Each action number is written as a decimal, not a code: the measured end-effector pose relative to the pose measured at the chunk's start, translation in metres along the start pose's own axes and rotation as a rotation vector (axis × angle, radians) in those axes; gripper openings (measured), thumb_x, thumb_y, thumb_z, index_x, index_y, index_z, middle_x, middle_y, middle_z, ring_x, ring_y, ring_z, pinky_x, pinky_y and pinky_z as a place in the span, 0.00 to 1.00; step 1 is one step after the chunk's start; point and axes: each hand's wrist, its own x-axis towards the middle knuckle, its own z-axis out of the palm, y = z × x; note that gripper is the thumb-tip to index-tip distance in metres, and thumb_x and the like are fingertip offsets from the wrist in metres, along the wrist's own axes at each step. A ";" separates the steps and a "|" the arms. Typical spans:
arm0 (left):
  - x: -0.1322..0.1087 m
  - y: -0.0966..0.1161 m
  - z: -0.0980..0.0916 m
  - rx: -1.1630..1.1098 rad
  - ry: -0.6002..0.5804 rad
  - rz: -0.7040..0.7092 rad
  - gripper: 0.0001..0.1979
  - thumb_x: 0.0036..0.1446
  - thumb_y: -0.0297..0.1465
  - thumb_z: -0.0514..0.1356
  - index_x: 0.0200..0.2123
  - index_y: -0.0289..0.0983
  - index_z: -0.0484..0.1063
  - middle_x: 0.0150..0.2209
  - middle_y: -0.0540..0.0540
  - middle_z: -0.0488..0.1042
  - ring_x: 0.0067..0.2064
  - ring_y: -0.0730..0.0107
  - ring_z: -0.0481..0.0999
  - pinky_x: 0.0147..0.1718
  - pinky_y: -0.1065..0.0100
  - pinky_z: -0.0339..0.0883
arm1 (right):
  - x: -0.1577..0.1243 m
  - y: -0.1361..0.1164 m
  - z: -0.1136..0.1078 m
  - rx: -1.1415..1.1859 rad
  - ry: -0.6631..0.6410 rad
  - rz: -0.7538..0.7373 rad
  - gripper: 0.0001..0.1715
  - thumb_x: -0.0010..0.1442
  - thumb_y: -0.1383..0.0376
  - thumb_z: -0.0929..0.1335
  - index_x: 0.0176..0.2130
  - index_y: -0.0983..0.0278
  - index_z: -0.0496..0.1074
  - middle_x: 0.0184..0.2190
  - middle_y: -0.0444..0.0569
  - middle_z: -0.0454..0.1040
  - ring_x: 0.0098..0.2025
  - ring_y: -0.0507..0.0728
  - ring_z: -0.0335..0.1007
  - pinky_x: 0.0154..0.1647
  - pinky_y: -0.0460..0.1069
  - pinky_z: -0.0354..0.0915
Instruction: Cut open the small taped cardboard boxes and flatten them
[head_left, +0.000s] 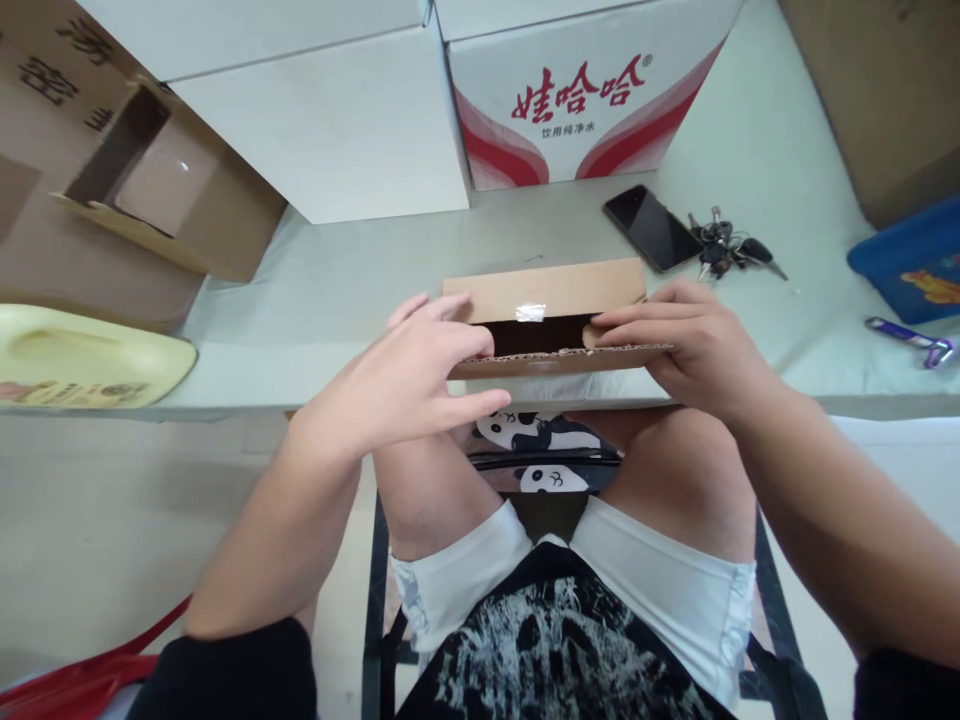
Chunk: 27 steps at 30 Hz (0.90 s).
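A small brown cardboard box (pixel 544 290) lies at the table's near edge, its opening turned towards me. A strip of shiny tape (pixel 531 312) sticks to its upper panel, and the inside is dark. My left hand (pixel 420 365) grips the left end, with a bent finger at the opening and the thumb stretched out below the front flap (pixel 555 360). At the right end my right hand (pixel 697 340) holds the box, fingers on a small side flap (pixel 592 334) and thumb underneath, partly hidden.
Behind the box stand white cartons (pixel 592 110). A phone (pixel 652 228) and a bunch of keys (pixel 727 245) lie to the right, near a blue container (pixel 911 260) and a purple tool (pixel 907 338). On the left are a yellow bottle (pixel 90 355) and an open carton (pixel 217 210).
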 end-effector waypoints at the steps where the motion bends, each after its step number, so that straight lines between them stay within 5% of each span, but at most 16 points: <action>1: -0.005 -0.002 0.001 -0.002 0.024 0.008 0.16 0.62 0.47 0.62 0.41 0.40 0.77 0.49 0.41 0.80 0.64 0.39 0.69 0.62 0.38 0.60 | -0.001 -0.002 0.001 -0.019 0.010 -0.013 0.29 0.54 0.82 0.62 0.41 0.56 0.82 0.50 0.42 0.84 0.38 0.58 0.73 0.43 0.56 0.71; 6: -0.019 -0.009 0.008 -0.017 0.128 0.005 0.15 0.63 0.47 0.64 0.40 0.41 0.81 0.58 0.41 0.77 0.64 0.37 0.66 0.61 0.33 0.58 | -0.006 -0.006 0.003 -0.060 -0.001 0.010 0.33 0.54 0.81 0.62 0.48 0.55 0.81 0.61 0.44 0.78 0.48 0.61 0.76 0.47 0.57 0.71; 10: -0.020 -0.007 0.010 0.037 0.114 -0.044 0.16 0.63 0.44 0.64 0.45 0.40 0.81 0.69 0.38 0.68 0.70 0.26 0.56 0.59 0.28 0.59 | -0.003 -0.003 0.000 -0.067 -0.076 0.024 0.39 0.54 0.80 0.62 0.60 0.55 0.75 0.65 0.47 0.74 0.49 0.61 0.76 0.48 0.57 0.71; 14: -0.016 -0.011 0.011 0.016 0.080 -0.052 0.15 0.61 0.45 0.65 0.43 0.42 0.80 0.63 0.39 0.74 0.74 0.22 0.51 0.60 0.24 0.55 | 0.005 0.005 -0.008 -0.071 -0.194 -0.085 0.39 0.54 0.81 0.62 0.59 0.57 0.76 0.55 0.46 0.82 0.43 0.60 0.76 0.43 0.56 0.72; 18: -0.011 -0.016 0.013 -0.032 0.016 0.001 0.17 0.59 0.48 0.65 0.41 0.42 0.80 0.67 0.42 0.72 0.76 0.24 0.48 0.64 0.21 0.47 | 0.014 0.006 -0.015 -0.062 -0.248 -0.190 0.39 0.53 0.83 0.61 0.57 0.59 0.77 0.54 0.45 0.82 0.53 0.60 0.76 0.49 0.54 0.73; 27: -0.007 -0.014 0.015 0.023 0.072 -0.008 0.19 0.59 0.47 0.63 0.47 0.43 0.81 0.55 0.42 0.83 0.75 0.32 0.56 0.69 0.25 0.40 | 0.013 0.001 -0.016 -0.141 -0.305 -0.115 0.46 0.51 0.82 0.62 0.62 0.53 0.73 0.56 0.47 0.79 0.46 0.60 0.74 0.43 0.52 0.71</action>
